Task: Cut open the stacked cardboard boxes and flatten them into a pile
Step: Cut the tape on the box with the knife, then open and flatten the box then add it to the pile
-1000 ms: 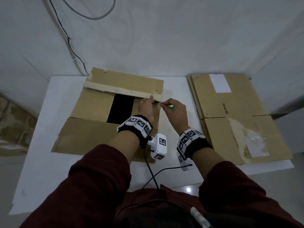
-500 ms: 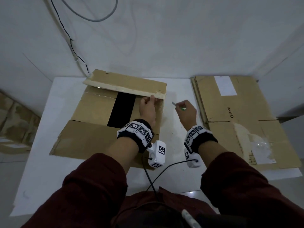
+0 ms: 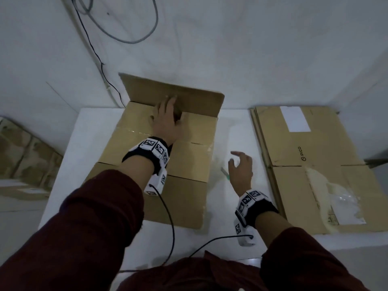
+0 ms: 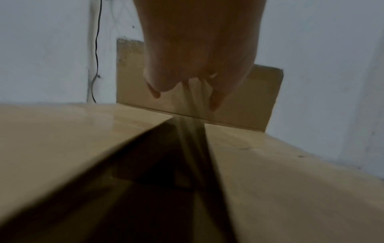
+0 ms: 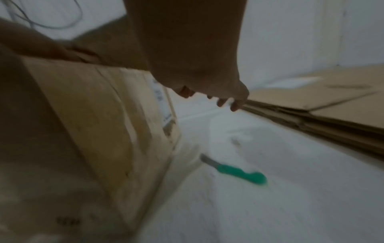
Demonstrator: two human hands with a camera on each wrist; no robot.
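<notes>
On the table [image 3: 94, 131], my left hand [image 3: 165, 120] grips the box [image 3: 189, 160] flap; spread right hand [image 3: 241, 166] leaves knife [image 5: 239, 171]; pull flaps outward evenly.

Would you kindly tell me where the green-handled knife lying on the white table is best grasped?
Probably by its green handle, from above: the green-handled knife lies flat on the white table, blade pointing toward the cardboard box, handle end unobstructed.

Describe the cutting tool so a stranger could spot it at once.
On the white table, look at the bare strip between the box being opened and the flattened cardboard pile. The knife lies there under the right hand; its green handle is the only bright colour.
</notes>
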